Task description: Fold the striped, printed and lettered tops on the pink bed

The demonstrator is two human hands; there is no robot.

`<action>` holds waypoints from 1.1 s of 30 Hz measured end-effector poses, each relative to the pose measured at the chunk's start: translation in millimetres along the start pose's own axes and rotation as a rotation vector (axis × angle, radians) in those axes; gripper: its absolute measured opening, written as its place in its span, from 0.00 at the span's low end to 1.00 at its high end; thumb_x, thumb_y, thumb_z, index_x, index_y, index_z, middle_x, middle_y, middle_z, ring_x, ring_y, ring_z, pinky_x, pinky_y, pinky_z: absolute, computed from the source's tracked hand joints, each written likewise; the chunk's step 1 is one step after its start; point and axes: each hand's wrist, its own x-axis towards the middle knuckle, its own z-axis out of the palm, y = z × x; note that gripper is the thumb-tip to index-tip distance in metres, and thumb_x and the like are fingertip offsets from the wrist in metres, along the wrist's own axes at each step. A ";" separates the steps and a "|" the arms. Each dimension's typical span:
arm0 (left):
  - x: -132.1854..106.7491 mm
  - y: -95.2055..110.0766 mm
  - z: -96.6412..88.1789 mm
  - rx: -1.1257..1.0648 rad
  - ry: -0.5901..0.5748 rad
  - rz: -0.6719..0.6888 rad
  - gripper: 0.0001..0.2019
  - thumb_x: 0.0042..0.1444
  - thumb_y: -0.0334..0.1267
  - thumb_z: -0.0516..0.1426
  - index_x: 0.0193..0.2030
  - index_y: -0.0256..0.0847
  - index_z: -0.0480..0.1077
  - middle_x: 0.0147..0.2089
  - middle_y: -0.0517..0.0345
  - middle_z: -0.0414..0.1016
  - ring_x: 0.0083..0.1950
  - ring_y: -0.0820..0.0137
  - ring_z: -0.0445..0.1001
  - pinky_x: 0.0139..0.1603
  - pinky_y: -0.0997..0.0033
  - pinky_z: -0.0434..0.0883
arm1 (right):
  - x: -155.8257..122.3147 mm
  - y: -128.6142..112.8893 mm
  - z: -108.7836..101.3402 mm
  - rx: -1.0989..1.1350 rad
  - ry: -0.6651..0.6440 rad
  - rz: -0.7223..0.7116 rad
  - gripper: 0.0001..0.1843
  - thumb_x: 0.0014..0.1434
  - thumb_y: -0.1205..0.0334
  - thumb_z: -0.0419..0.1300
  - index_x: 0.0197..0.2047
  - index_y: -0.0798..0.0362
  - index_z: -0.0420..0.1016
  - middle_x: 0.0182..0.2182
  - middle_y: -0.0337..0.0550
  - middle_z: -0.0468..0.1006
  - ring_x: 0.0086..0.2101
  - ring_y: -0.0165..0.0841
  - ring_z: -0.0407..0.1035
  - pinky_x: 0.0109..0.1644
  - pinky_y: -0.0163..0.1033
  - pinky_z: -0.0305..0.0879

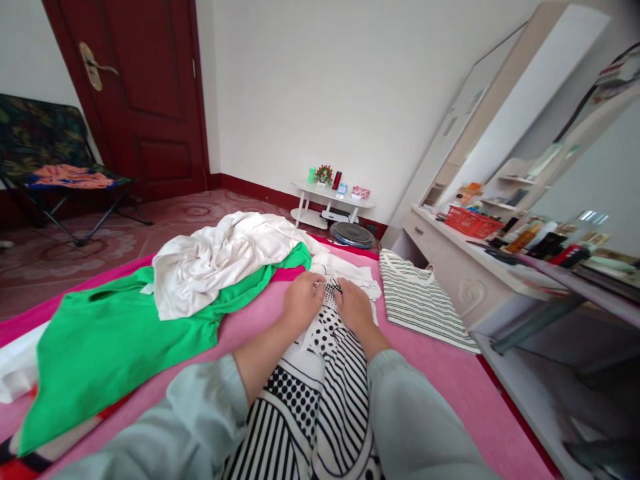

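Black and white, patterned in stripes and dots, a garment (345,360) lies lengthwise on the pink sheet (430,380), running from the lower edge of the view up to both hands at its far, narrow end. The left hand (303,300) is closed on that end, fingers curled into the cloth near the dotted band. The right hand (354,308) rests just beside it, palm down with fingers bent over the fabric; whether they pinch it, I cannot tell. A small gap with dotted cloth showing separates the two hands. Pale grey-green sleeves (200,407) cover the forearms, and the garment passes between them. Just beyond the hands lies a white cloth (364,276). Left of the garment, a green top (115,353) is spread out, partly under a crumpled cream cloth (215,260). To the right, near the right hand, a striped cloth (420,300) lies flat beside the dresser (450,277), which bears a red basket (467,222) and bottles (525,235). Against the far wall, a low table (303,186) carries a plant (324,175) and a red flask (337,180). At far left, orange cloth (73,177) sits on a folding chair (40,133) by the dark red door (145,100).
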 end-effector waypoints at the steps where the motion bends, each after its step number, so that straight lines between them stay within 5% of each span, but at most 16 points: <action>1: 9.5 -7.2 -0.5 0.040 0.039 -0.035 0.11 0.56 0.33 0.52 0.43 0.41 0.73 0.44 0.55 0.76 0.45 0.66 0.72 0.45 0.70 0.67 | 1.9 -1.5 -1.1 -0.014 0.008 0.013 0.20 0.65 0.60 0.46 0.58 0.52 0.63 0.54 0.48 0.70 0.53 0.38 0.62 0.56 0.42 0.53; 9: 35.2 -40.9 15.8 0.232 -0.046 -0.164 0.10 0.54 0.44 0.56 0.39 0.44 0.75 0.39 0.56 0.77 0.40 0.63 0.73 0.34 0.69 0.65 | 21.6 -7.2 0.4 -0.038 0.144 0.077 0.12 0.59 0.67 0.49 0.40 0.54 0.73 0.42 0.49 0.73 0.44 0.38 0.66 0.44 0.39 0.60; 15: 35.4 -41.4 16.6 0.273 -0.024 -0.162 0.10 0.53 0.41 0.56 0.38 0.45 0.76 0.38 0.54 0.78 0.39 0.63 0.73 0.33 0.69 0.64 | 25.9 -0.4 3.3 0.120 0.197 0.077 0.24 0.54 0.69 0.52 0.53 0.44 0.70 0.64 0.40 0.53 0.51 0.38 0.64 0.47 0.40 0.63; 24: 40.3 -48.8 12.4 0.103 0.068 -0.281 0.08 0.49 0.36 0.56 0.32 0.43 0.77 0.32 0.55 0.78 0.34 0.65 0.74 0.33 0.71 0.64 | 47.9 10.1 12.3 0.162 0.017 0.098 0.29 0.56 0.65 0.49 0.62 0.52 0.61 0.63 0.43 0.59 0.58 0.42 0.57 0.58 0.46 0.58; 33: 46.1 -58.8 8.8 0.062 0.088 -0.325 0.06 0.47 0.35 0.56 0.28 0.40 0.75 0.29 0.54 0.77 0.32 0.65 0.74 0.33 0.70 0.66 | 48.1 19.0 20.6 0.306 0.034 0.093 0.24 0.54 0.65 0.51 0.55 0.52 0.68 0.60 0.45 0.64 0.55 0.40 0.61 0.59 0.45 0.56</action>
